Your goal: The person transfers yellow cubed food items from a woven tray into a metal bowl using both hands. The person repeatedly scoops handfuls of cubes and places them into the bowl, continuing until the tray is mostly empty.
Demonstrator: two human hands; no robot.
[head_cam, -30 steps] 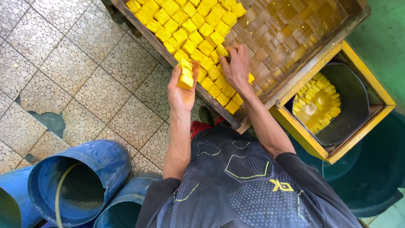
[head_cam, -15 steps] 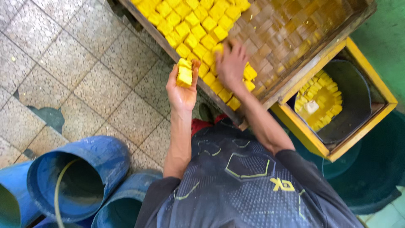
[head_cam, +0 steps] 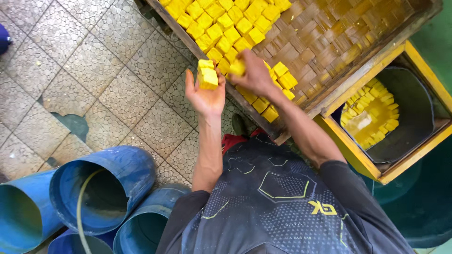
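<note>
My left hand (head_cam: 205,91) is raised palm up beside the tray's near edge and holds a small stack of yellow cubes (head_cam: 206,74). My right hand (head_cam: 253,73) rests on the rows of yellow cubes (head_cam: 221,29) in the woven bamboo tray (head_cam: 339,42) and pinches one cube (head_cam: 237,68) at its fingertips. More cubes lie along the tray's near rim (head_cam: 270,110) under my right wrist.
A yellow wooden frame (head_cam: 358,155) at the right holds a dark bucket (head_cam: 414,113) with yellow cubes in liquid. Blue plastic barrels (head_cam: 101,188) lie on the tiled floor (head_cam: 94,70) at lower left. A green surface is at far right.
My right hand has lifted a cube from the rows and moved it left towards the stack in my left hand. The left hand stays raised with its cubes.
</note>
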